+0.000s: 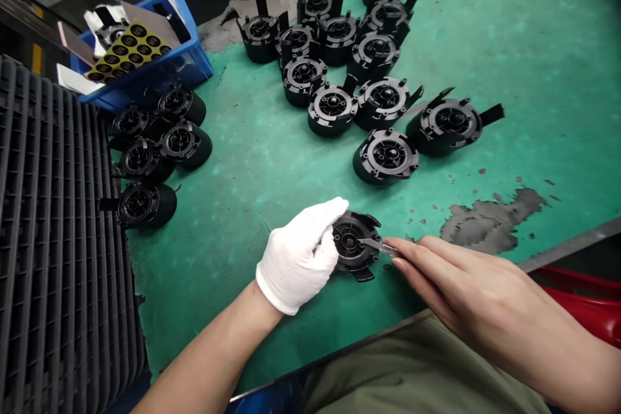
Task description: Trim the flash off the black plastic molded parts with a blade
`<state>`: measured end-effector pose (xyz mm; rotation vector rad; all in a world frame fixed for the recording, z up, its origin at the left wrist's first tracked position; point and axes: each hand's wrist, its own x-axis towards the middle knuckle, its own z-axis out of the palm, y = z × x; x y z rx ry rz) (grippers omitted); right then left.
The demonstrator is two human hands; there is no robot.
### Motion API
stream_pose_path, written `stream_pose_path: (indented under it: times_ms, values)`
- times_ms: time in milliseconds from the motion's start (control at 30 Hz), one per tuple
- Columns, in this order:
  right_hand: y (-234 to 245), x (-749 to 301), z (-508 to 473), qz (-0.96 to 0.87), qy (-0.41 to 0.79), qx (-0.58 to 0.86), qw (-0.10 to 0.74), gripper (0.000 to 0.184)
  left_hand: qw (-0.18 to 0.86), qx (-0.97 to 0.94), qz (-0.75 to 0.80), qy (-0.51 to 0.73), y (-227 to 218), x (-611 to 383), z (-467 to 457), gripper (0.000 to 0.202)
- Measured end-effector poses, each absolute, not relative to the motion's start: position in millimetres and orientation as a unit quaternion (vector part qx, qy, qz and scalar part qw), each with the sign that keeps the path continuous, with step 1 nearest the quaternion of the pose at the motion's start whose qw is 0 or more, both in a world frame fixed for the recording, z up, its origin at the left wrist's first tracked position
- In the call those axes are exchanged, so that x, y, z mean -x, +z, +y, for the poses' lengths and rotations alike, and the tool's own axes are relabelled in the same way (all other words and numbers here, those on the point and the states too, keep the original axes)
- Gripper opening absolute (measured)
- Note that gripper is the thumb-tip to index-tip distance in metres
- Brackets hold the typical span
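My left hand (299, 257), in a white glove, grips the left side of a round black plastic housing (353, 247) near the table's front edge. Bare, my right hand (456, 281) pinches a thin metal blade (374, 245), a craft knife by its look. The blade's pointed tip lies over the ribbed top face of the housing, right of its centre. Whether the tip touches the plastic I cannot tell. Glove and fingers hide the housing's left part, and most of the knife's handle is inside my right hand.
Several similar black housings (387, 154) stand across the back of the green table (252, 168). More housings (145, 204) stand at the left, beside stacked black grid trays (58, 226). A blue bin (198, 58) holds a yellow sticker sheet (130, 52). A red stool (582, 297) is at the right.
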<state>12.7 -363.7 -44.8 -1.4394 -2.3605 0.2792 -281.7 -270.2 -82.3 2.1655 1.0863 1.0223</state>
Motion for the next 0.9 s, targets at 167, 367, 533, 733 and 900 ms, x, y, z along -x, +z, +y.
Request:
stream_pose_path:
  times_ms: [167,367,533,733,900]
  values:
    - [-47.8,-19.2,-365.2,-0.814,0.158,0.533,0.168,0.048,0.250,-0.798,0.399,0.376,-84.7,281.1,-269.7,0.044]
    - [-49.0,-21.4,-367.4,-0.814,0.169,0.533,0.158,0.052,0.245,-0.798,0.398,0.381,-84.8,280.7,-269.7,0.044]
    - [-47.4,-19.4,-369.3,-0.814,0.154,0.540,0.149,0.049,0.248,-0.796,0.396,0.386,-84.0,279.6,-269.2,0.042]
    - [-43.4,-18.5,-371.3,-0.814,0.143,0.546,0.135,0.051,0.243,-0.798,0.397,0.384,-84.6,279.4,-270.0,0.042]
    - [-42.3,-19.1,-371.6,-0.811,0.147,0.547,0.145,0.046,0.243,-0.796,0.397,0.385,-84.8,279.9,-269.8,0.043]
